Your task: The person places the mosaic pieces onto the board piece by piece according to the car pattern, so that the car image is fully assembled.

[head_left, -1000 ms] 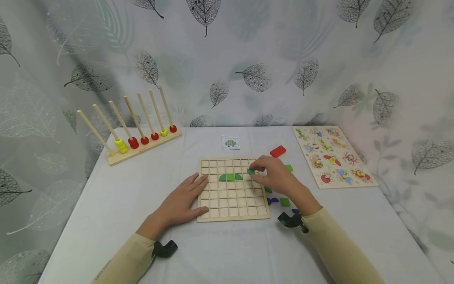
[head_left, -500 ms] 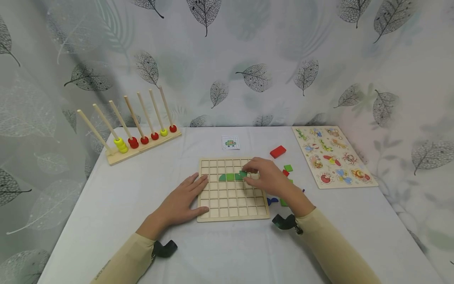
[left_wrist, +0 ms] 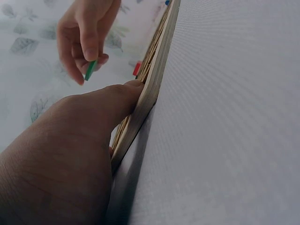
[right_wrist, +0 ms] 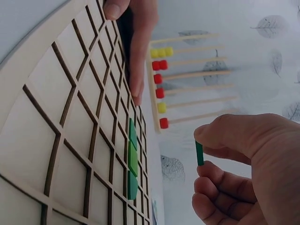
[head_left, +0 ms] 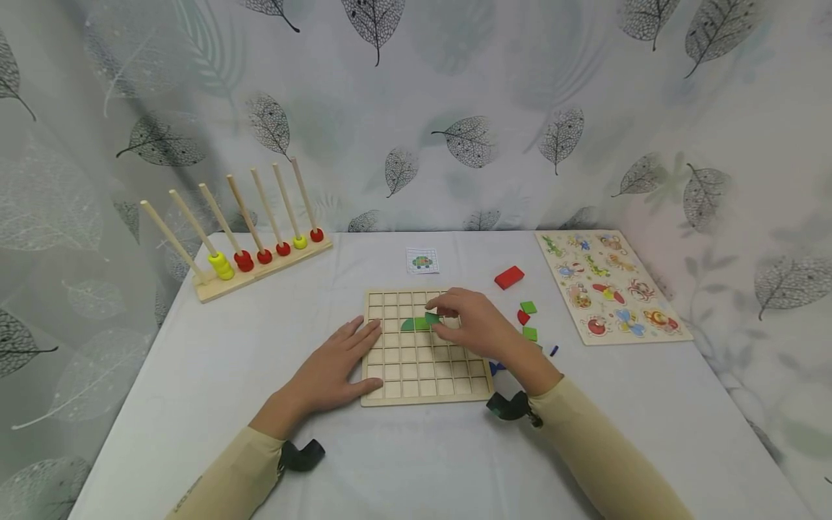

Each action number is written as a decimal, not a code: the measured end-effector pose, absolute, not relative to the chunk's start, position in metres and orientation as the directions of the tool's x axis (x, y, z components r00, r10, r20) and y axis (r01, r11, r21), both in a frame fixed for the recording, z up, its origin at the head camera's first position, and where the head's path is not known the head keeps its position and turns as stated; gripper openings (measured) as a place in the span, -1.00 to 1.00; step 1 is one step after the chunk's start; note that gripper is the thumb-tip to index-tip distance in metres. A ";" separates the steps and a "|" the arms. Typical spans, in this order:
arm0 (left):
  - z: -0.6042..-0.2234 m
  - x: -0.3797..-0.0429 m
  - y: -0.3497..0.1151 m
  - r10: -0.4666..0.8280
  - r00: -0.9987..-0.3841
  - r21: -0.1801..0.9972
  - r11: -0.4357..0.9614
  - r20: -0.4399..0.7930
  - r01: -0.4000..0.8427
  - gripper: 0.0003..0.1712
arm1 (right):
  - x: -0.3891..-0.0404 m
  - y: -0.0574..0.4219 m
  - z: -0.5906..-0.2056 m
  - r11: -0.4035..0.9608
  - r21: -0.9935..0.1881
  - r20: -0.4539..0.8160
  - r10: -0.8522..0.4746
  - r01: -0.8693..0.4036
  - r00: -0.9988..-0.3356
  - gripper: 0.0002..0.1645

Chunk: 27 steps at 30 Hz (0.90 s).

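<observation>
Green piece (right_wrist: 199,153), long edge roughly level

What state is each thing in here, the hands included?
Left hand: resting on the grid board's left edge
Right hand: pinching a green piece above the grid board
Grid board: flat, three green tiles in it
Bead stand: upright, one peg bare
Picture card: face up
Picture puzzle: flat, pictures up
Red block: lying flat
Loose pieces: scattered beside the grid board
</observation>
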<state>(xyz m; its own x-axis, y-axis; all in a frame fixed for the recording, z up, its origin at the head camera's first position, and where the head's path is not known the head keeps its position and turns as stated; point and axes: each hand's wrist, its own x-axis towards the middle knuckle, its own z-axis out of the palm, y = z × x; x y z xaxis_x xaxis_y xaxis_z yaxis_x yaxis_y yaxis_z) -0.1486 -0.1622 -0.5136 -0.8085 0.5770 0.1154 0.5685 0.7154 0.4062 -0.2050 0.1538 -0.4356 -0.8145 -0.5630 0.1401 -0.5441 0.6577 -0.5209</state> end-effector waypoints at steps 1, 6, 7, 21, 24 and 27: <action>-0.514 -0.149 -0.162 0.576 -0.809 0.407 0.716 0.114 0.567 0.09 | -0.205 0.153 -0.436 0.648 -0.527 0.142 -0.570 -0.549 -0.809 -0.59; -0.514 -0.148 -0.163 0.572 -0.815 0.414 0.722 0.095 0.555 0.09 | -0.208 0.149 -0.442 0.609 -0.533 0.155 -0.611 -0.587 -0.776 -0.63; -0.513 -0.148 -0.163 0.572 -0.814 0.414 0.721 0.097 0.556 0.09 | -0.208 0.148 -0.444 0.605 -0.532 0.155 -0.618 -0.593 -0.770 -0.65; -0.514 -0.149 -0.163 0.577 -0.809 0.418 0.712 0.108 0.564 0.09 | -0.210 0.123 -0.450 0.605 -0.523 0.149 -0.629 -0.601 -0.763 -0.75; -0.514 -0.149 -0.163 0.579 -0.806 0.415 0.708 0.124 0.572 0.09 | -0.211 0.116 -0.453 0.611 -0.506 0.134 -0.641 -0.608 -0.755 -0.73; -0.514 -0.149 -0.163 0.581 -0.802 0.410 0.704 0.138 0.581 0.08 | -0.211 0.109 -0.454 0.628 -0.491 0.104 -0.647 -0.604 -0.756 -0.72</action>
